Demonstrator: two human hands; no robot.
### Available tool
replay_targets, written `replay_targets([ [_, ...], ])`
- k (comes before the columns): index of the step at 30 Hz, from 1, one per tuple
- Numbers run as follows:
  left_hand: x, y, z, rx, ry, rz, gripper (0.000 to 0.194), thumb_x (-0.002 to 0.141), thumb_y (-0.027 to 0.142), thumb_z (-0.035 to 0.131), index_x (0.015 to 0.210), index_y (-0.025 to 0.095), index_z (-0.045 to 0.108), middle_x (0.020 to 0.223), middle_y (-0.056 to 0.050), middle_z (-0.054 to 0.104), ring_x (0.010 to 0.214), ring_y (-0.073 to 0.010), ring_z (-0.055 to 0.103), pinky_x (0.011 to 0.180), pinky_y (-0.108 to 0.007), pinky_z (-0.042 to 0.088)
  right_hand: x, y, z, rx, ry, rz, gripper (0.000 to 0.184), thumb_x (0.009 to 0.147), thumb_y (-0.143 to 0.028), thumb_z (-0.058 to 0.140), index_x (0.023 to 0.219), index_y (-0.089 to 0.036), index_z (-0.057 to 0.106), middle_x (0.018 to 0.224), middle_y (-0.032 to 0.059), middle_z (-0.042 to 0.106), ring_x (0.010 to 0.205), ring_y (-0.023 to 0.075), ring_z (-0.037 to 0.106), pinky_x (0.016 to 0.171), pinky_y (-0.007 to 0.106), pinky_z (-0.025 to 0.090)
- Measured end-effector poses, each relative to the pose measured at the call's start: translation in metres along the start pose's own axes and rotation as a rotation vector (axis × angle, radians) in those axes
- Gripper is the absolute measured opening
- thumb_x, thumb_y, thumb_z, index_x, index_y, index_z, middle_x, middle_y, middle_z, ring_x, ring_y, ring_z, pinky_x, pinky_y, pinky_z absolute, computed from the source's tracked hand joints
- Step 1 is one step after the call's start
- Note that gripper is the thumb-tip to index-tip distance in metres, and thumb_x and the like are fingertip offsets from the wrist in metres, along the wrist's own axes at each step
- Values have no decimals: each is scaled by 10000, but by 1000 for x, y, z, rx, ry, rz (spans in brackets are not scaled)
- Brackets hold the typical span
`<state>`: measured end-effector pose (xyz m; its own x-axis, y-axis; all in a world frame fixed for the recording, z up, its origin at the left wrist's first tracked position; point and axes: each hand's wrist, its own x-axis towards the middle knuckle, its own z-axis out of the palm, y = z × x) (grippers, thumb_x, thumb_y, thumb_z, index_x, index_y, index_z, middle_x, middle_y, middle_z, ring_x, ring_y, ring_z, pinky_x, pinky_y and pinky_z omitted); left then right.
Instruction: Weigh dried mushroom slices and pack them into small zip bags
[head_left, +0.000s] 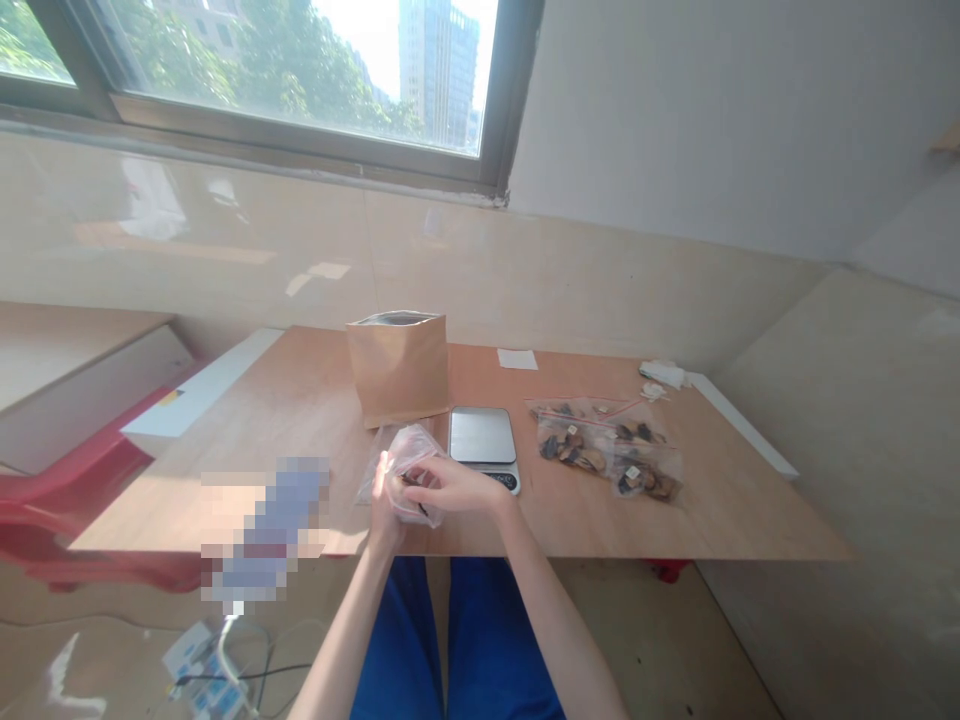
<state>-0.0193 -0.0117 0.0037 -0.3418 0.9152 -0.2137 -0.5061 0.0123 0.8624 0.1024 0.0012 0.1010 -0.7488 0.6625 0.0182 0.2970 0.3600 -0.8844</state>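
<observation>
Gripping the clear bag (415,443) just left of the scale (482,435), the left hand (383,498) curls round its side; the right hand (450,486) bends at its mouth — whether pinching anything, I cannot tell. Slack film could slip — spilling dark pieces (422,509) onto the table (592,530).

You get one view, from your own head. Camera looks forward and down, past your forearms (551,610) and lap (491,640) at bottom edge. Left hand (382,495) and right hand (459,486) sit close, below center and slightly left. Tabletop (750,505) crosses frame beyond lap, seen from above at slant. Wall (525,260) and window (292,70) stand farther off, filling upper part, sill (300,153) sloping down toward right. Floor (652,640) shows low on both sides.
</observation>
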Motion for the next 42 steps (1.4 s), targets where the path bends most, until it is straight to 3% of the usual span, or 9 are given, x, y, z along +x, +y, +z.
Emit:
replay_targets([
  [4, -5, 10, 5, -60, -53, -21, 426, 748, 514, 549, 1002, 181, 627, 854, -71, 678, 852, -218, 634, 775, -333, 522, -2, 1, -1, 77, 21, -10, 167, 800, -155, 485, 881, -208, 620, 856, 2, 644, 775, 144, 597, 684, 241, 472],
  [8, -6, 11, 12, -73, -54, -66, 423, 740, 534, 553, 941, 175, 651, 846, -86, 689, 868, -227, 642, 827, -362, 510, -3, 0, 9, -7, 116, 62, 157, 800, -178, 502, 901, -227, 612, 885, 6, 642, 792, 165, 610, 681, 265, 488],
  [13, -7, 14, 24, -53, -25, -85, 389, 809, 456, 509, 990, 142, 651, 1031, -86, 679, 1062, -209, 590, 977, -339, 419, 0, 11, 22, -85, 342, 24, 378, 766, -192, 589, 1136, -250, 538, 1187, 48, 569, 1134, 210, 511, 958, 339, 404],
  [17, -13, 24, 31, -61, -9, -82, 419, 874, 439, 411, 1095, 148, 616, 1108, -83, 655, 1104, -199, 568, 1003, -333, 394, 5, 16, 25, -4, 330, -51, 391, 802, -238, 565, 1189, -228, 503, 1238, 55, 543, 1163, 191, 495, 999, 326, 368],
  [22, -16, 32, 30, -39, -8, -109, 412, 895, 413, 369, 1111, 156, 609, 1129, -88, 647, 1071, -189, 591, 966, -313, 430, 10, 19, 30, 54, 360, -94, 296, 805, -266, 558, 1096, -213, 539, 1175, 57, 568, 1133, 189, 508, 1007, 322, 357],
  [29, -5, 34, 23, 287, 119, 20, 449, 870, 497, 372, 1082, 189, 620, 1108, -95, 655, 1045, -220, 601, 878, -309, 467, 27, 46, 41, 429, 697, 24, 337, 722, -273, 596, 1026, -184, 482, 1013, 52, 607, 959, 174, 577, 893, 312, 446],
  [35, -3, 44, 20, 571, 110, 100, 465, 839, 527, 394, 961, 170, 668, 916, -90, 704, 941, -257, 623, 849, -353, 448, 38, 53, 39, 784, 749, 109, 259, 652, -296, 624, 881, -201, 547, 862, 23, 628, 797, 178, 592, 718, 298, 489],
  [39, -2, 52, 15, 946, -20, 231, 448, 888, 485, 297, 1062, 252, 638, 942, -45, 708, 912, -215, 635, 779, -296, 449, 38, 55, 24, 692, 853, 93, 247, 632, -228, 589, 876, -190, 574, 840, 7, 618, 766, 150, 553, 696, 262, 463],
  [42, 1, 55, 12, 1269, 18, 261, 444, 919, 427, 237, 1120, 269, 600, 878, -47, 712, 831, -198, 651, 709, -271, 449, 37, 54, 13, 594, 806, 162, 203, 645, -219, 545, 842, -187, 577, 692, -33, 557, 591, 108, 475, 540, 220, 407],
])
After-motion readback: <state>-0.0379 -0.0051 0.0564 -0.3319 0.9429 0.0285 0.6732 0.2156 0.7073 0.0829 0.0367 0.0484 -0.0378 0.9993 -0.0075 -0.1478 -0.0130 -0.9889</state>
